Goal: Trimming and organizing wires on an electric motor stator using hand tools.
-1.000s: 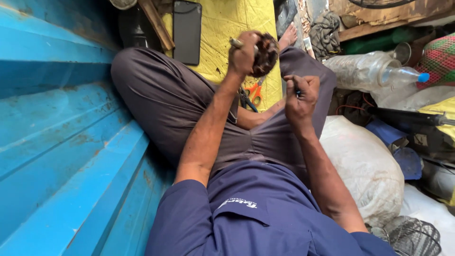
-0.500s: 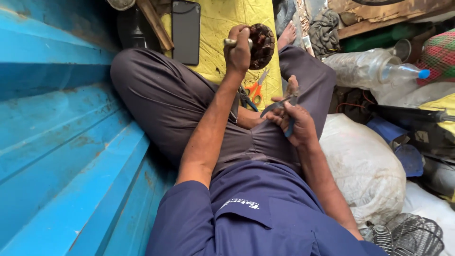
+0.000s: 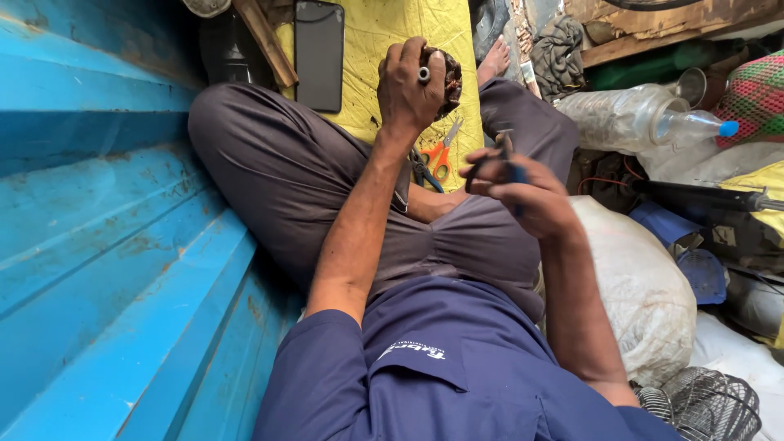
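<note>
Left hand (image 3: 411, 82) grip pinching a round motor part (image 3: 447, 80); right hand (image 3: 523, 192) grip pressed around a small tool (image 3: 508, 155)

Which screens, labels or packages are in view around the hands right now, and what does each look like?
Phone: flat on the yellow sheet beyond the left hand; black rectangle, screen dark.
Plastic bottle: on its side, far right of the right hand; clear, crumpled, blue cap.
Shirt label: small white embroidered mark on the navy pocket.
White sack: bulging, beside the right forearm.
</note>
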